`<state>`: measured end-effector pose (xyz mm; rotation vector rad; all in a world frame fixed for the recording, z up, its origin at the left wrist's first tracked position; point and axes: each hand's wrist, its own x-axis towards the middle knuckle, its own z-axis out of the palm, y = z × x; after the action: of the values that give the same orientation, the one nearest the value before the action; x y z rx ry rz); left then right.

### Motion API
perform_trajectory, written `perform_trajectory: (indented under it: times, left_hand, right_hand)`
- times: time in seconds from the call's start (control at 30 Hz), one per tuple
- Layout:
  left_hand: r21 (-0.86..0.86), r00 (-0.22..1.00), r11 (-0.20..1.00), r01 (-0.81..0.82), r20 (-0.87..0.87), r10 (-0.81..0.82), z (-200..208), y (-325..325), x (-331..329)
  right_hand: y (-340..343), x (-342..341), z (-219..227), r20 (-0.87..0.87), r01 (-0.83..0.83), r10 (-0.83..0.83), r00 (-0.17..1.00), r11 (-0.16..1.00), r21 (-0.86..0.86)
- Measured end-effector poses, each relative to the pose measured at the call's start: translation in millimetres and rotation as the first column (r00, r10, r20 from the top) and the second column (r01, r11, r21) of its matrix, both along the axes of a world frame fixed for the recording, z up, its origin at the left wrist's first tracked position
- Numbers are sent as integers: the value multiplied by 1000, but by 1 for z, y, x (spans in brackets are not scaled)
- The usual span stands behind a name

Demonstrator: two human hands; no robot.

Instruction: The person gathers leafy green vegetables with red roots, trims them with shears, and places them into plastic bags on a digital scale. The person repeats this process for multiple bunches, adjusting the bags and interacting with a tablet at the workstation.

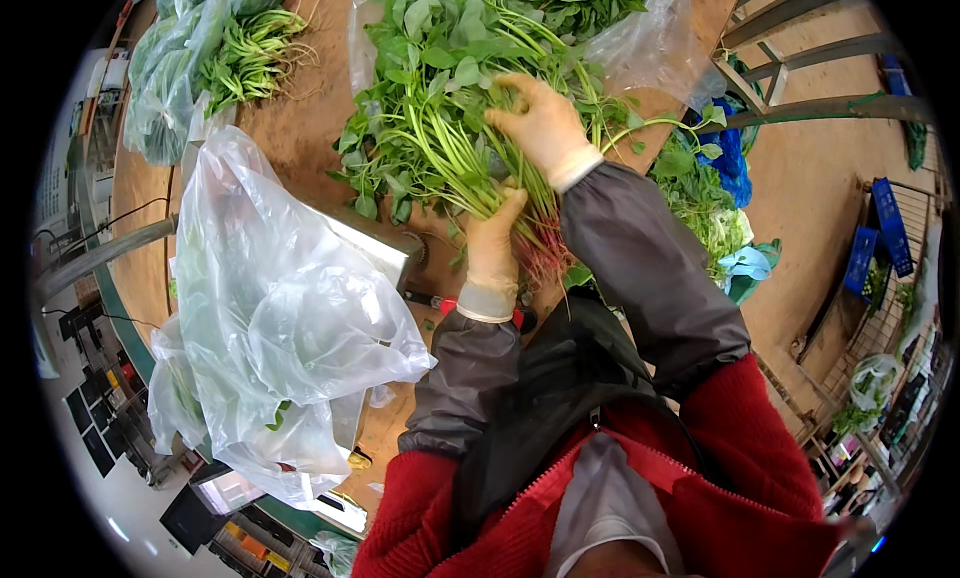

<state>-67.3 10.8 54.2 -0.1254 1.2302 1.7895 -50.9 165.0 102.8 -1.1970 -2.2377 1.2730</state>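
Note:
A heap of leafy greens [450, 68] with pale green stems and reddish roots lies on the wooden table in front of me. My left hand [489, 248], in a thin cream glove, is closed around the lower stems of a bunch, its thumb on top. Just above and to the right, my gloved right hand [545, 128] rests over the stems. Its fingers are bent but apart, with a gap between thumb and forefinger. The reddish roots [542, 248] hang toward me between my forearms. Leaves hide the fingertips of both hands in part.
A large clear plastic bag [290, 288] covers a boxy device at the left. Bagged greens [165, 88] and loose rooted greens [250, 58] lie at the far left. More vegetables [715, 218] sit right of my arm, beside a metal frame [820, 113]. Blue crates [875, 243] stand farther right.

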Motion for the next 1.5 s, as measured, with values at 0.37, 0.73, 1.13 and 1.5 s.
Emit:
perform_trajectory:
  times: [0.37,0.73,1.13,1.5]
  left_hand:
    - [-45,988,999,1,-155,-7,3,3,2]
    - [-94,981,989,-113,-168,96,-3,-10,-6]
    - [-26,996,1000,-5,93,8,45,-5,-11]
    - [-124,999,992,36,-29,-40,33,-9,-16]
  right_hand:
    - [19,70,28,-151,-27,-10,989,970,-241]
    - [16,175,39,-224,140,-325,919,800,-583]
    - [-99,88,-21,-156,-207,216,964,976,70]
    - [-24,29,-32,107,-260,241,965,797,546]
